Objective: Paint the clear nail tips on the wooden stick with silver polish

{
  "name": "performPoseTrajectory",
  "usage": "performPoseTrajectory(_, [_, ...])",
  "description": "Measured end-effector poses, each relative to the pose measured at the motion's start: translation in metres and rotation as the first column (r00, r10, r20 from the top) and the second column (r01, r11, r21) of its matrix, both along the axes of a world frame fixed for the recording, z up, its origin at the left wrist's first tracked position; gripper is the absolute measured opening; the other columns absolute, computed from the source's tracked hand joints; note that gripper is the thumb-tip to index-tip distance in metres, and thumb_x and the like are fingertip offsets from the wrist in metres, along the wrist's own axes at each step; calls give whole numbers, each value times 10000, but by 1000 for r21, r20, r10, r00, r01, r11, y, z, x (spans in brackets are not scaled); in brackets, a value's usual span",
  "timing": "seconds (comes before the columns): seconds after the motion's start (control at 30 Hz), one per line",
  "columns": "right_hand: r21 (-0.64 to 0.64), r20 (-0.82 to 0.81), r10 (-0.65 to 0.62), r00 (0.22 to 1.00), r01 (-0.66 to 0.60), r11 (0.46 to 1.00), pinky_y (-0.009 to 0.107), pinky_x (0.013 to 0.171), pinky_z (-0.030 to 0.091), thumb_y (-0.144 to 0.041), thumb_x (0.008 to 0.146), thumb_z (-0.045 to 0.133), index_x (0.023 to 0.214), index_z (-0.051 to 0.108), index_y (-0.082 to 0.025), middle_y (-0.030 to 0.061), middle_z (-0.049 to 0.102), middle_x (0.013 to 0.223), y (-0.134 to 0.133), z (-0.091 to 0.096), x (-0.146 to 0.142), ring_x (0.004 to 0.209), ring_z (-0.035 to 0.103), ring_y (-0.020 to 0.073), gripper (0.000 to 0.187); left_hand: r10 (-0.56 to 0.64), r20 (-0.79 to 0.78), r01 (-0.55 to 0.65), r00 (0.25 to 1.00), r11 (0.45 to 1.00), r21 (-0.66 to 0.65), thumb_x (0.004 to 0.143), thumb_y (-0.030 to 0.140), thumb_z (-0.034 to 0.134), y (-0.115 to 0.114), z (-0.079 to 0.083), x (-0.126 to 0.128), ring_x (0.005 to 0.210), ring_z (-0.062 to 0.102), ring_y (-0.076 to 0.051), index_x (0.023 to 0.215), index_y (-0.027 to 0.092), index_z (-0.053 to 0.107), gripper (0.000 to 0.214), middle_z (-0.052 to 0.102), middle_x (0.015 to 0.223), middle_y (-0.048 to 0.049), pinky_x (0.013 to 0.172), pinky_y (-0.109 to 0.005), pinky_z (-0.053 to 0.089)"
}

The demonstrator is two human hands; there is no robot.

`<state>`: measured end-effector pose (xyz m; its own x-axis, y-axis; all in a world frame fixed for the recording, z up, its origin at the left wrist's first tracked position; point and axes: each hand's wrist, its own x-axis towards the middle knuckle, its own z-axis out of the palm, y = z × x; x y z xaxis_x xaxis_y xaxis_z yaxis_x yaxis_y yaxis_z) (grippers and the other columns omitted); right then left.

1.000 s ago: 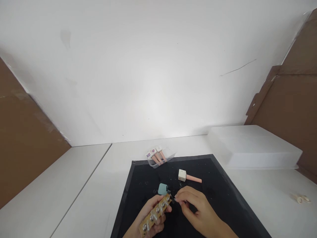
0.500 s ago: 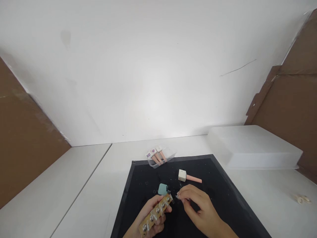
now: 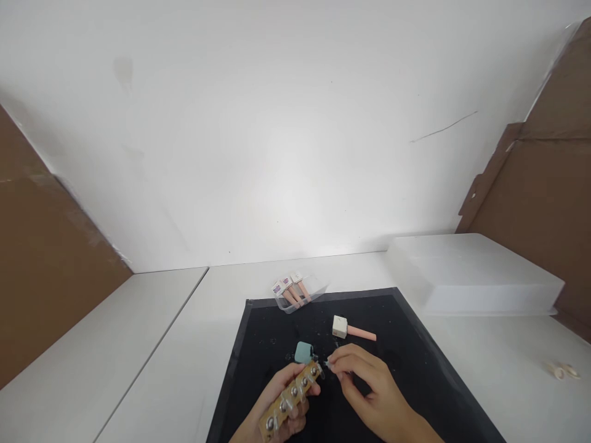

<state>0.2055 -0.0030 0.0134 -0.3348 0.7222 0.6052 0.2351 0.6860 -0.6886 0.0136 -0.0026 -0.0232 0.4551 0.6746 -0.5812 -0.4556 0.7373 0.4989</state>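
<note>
My left hand point(image 3: 292, 394) is closed around a wood-coloured strip point(image 3: 289, 403) with several round metal studs and clear nail tips sticking out along it. The strip slants from lower left up to the right. Thumb and fingertips of my right hand point(image 3: 367, 384) pinch a small pale piece, too tiny to name, just right of the strip's far end. Beyond the strip lies a small teal, square-shaped object point(image 3: 303, 352). A nail polish bottle point(image 3: 340, 327) with a long pink cap rests on its side past my right hand.
A black mat point(image 3: 258, 344) covers the work area on the white table. At its back edge, a clear tray point(image 3: 318, 285) holds several pink-capped bottles. A translucent white box point(image 3: 489, 298) stands at the right, with small cream rings point(image 3: 559, 371) nearer me.
My right hand has shifted very slightly left, towards the strip's end, with the small piece in its fingertips. My left hand and the strip look unmoved.
</note>
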Motion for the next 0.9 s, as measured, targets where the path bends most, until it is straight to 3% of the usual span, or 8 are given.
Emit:
performPoseTrajectory(0.2, [-36, 29, 33, 999, -32, 999, 246, 566, 507, -6, 755, 450, 830, 604, -185, 86, 650, 840, -1, -1, -1, 696, 612, 171, 248, 0, 5, 0, 1000, 1000, 30, 773, 312, 519, -1, -2, 0, 353, 427, -29, 821, 112, 562, 211, 630, 680, -38, 352, -148, 249])
performPoseTrajectory(0.63, [-60, 25, 23, 999, -21, 998, 255, 560, 489, -32, 767, 453, 791, 601, -180, 65, 629, 750, -1, 1, 0, 636, 592, 169, 211, -1, -23, 2, 1000, 1000, 9, 787, 296, 494, -1, 13, 3, 329, 410, -24, 793, 111, 561, 197, 627, 651, -37, 338, -147, 233])
performPoseTrajectory(0.9, [-28, -27, -34, 999, 33, 999, 266, 613, 511, -28, 789, 450, 844, 587, -196, 74, 634, 823, 2, -3, 0, 705, 615, 179, 224, 2, -21, -2, 1000, 1000, -6, 779, 329, 506, 0, 5, 2, 332, 424, -27, 786, 101, 563, 235, 620, 652, -35, 330, -142, 243])
